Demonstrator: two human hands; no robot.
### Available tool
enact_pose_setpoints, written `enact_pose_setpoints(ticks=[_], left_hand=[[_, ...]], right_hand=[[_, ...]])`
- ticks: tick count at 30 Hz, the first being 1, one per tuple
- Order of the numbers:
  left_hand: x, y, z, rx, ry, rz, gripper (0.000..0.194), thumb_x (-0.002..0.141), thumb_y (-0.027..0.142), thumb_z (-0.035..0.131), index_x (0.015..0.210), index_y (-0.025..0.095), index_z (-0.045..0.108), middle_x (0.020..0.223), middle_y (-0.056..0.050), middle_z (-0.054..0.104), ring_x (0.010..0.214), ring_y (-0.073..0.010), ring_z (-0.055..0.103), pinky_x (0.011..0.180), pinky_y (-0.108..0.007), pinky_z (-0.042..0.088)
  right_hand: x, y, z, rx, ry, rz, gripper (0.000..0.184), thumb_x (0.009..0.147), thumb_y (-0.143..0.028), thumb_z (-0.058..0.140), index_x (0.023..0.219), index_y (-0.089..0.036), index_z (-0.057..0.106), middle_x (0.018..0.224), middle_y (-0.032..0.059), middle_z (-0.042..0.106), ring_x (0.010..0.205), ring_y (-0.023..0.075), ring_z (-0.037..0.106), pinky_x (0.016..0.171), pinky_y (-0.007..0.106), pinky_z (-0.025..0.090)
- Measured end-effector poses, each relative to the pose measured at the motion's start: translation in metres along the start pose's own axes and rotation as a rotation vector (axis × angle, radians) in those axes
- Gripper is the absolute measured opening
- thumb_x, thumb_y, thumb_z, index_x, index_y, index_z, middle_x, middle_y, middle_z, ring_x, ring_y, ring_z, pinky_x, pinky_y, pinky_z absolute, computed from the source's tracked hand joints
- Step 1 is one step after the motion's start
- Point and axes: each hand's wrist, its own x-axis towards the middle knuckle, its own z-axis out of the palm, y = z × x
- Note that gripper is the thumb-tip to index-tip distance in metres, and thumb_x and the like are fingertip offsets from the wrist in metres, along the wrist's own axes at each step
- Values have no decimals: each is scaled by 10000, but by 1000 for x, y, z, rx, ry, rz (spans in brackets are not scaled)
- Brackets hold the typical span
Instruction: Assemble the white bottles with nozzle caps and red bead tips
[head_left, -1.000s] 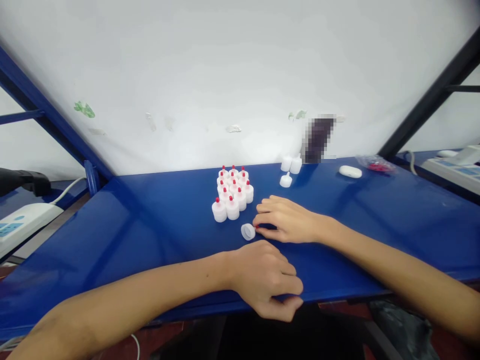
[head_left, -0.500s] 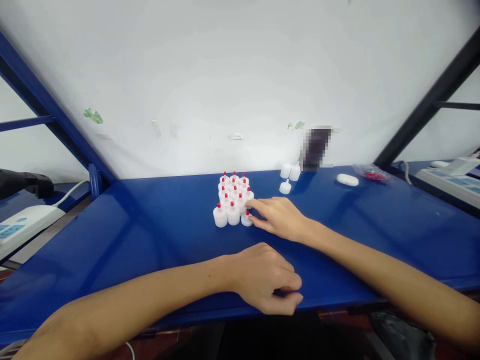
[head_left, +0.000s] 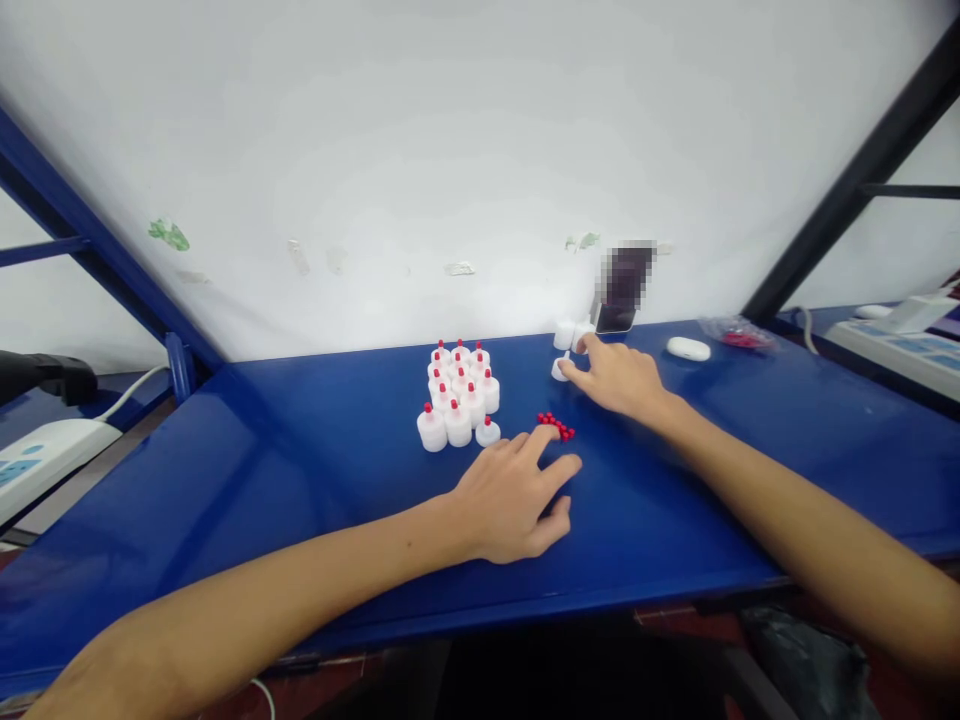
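Note:
A cluster of several white bottle caps with red tips stands on the blue table. A small pile of loose red tips lies to its right. My left hand rests on the table with fingers spread, its fingertips touching the red pile. My right hand reaches to the back, fingers extended onto a lone white cap without a red tip. Two more plain white caps stand just behind it.
A blurred dark phone leans on the white wall. A white case and a clear bag of red pieces lie at the back right. Power strips sit at the far left and far right.
My right hand set a capped piece at the cluster's front row, then moved back right to the plain caps. My left hand moved forward from the table edge, opened, and the red tips now show.

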Motion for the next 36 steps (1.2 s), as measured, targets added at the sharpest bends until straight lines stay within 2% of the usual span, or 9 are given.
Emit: enact_pose_setpoints(ticks=[4,9,16,18,21,25,28,31,36], left_hand=[[2,0,-1,-25,-94,-13,468,940,400,463,1366,208,482,1519,-185,355,1046,-305,615,857,-461,524],[2,-1,-2,-56,-114,-7,432,960,375,429,1342,186,504,1486,-158,422,1031,-294,614,864,-458,519],[1,-7,2,-215,-60,-24,327,945,289,470,1245,193,559,1361,-114,524,1010,-255,629,841,-402,516],[2,-13,4,-357,-12,-46,266,956,195,442,1176,199,591,1290,-84,571,1039,-212,621,874,-351,506],[4,-19,7,-523,66,-120,241,946,98,434,1042,191,635,1117,-52,639,932,-152,622,815,-278,500],[6,-22,9,-563,88,-141,225,914,55,485,970,181,662,1019,-40,651,884,-142,605,788,-262,487],[6,-22,9,-557,83,-151,229,907,51,494,971,182,671,989,-38,649,830,-135,595,783,-266,489],[4,-21,9,-545,69,-155,206,917,82,504,992,183,667,982,-39,638,761,-121,578,746,-262,493],[1,-16,8,-424,30,-9,241,978,160,435,1086,177,649,1044,-77,593,885,-156,592,812,-290,501]], right_hand=[[3,0,8,67,-70,7,604,911,-639,377,1320,-207,484,1028,159,722,947,382,679,730,408,448],[5,2,15,91,-144,-58,546,923,-595,389,1299,-221,519,1108,161,701,995,363,663,756,403,454],[1,0,7,195,3,-90,421,908,-561,445,1112,-214,571,891,99,698,797,285,639,638,324,388],[-2,0,3,308,79,-185,371,936,-545,409,1012,-213,555,792,59,663,698,233,595,611,304,360],[-9,-2,0,562,192,-470,372,981,-521,322,887,-210,503,714,17,591,620,174,518,612,291,360],[-19,-9,-2,714,307,-708,392,983,-501,328,791,-202,492,652,-4,532,559,139,460,577,275,355],[-25,-18,0,681,297,-692,331,964,-444,429,807,-187,565,640,-11,571,529,122,479,553,259,365],[-27,-24,1,697,271,-637,213,914,-370,541,953,-182,632,772,9,686,616,131,591,596,242,426],[-30,-27,-2,712,284,-619,177,813,-274,618,962,-181,602,805,12,687,661,142,604,653,251,471]])
